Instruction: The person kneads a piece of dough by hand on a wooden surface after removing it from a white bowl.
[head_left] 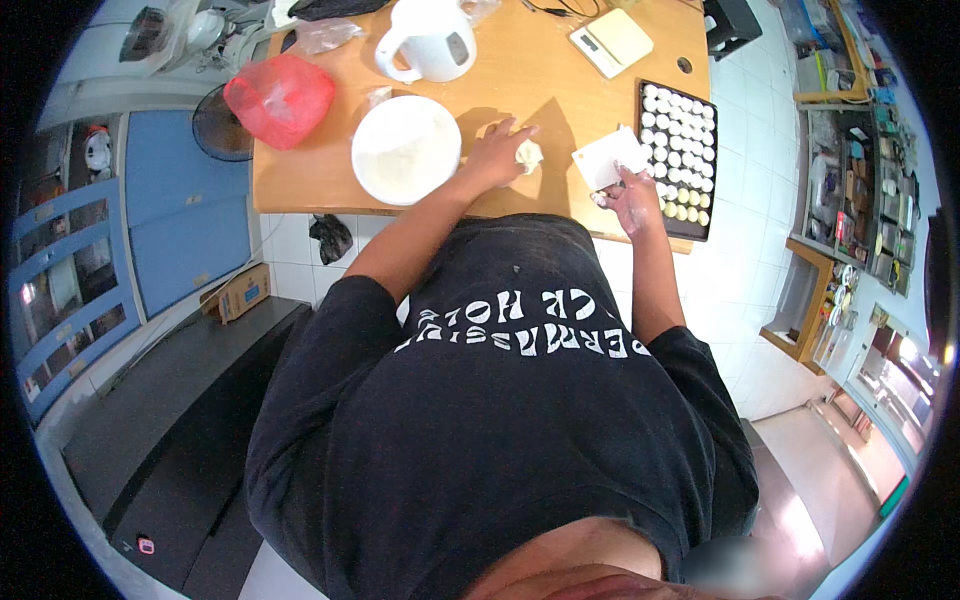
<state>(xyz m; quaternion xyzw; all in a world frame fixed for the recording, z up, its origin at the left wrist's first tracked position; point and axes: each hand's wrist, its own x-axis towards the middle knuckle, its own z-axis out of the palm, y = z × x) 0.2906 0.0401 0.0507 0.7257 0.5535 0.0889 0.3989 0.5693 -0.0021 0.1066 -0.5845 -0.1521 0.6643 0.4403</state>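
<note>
My left hand (494, 157) rests on the wooden table, its fingers curved around a pale lump of dough (530, 156). In my right hand (637, 203) is a flat white scraper (603, 160), pinched near its lower right corner. A small bit of dough (599, 199) shows at the fingertips of that hand. Just beyond the scraper, on the right, lies a dark tray (712, 150) with rows of small round white pieces; those in the nearest rows look yellowish. Left of my left hand stands a white bowl (362, 155) with something pale and powdery at its bottom.
A white jug (432, 45) stands behind the bowl. The red plastic bag (280, 100) sits at the table's left, over a dark round fan (215, 125). Toward the far right is a pale yellow kitchen scale (615, 42). The table's front edge runs close to my body.
</note>
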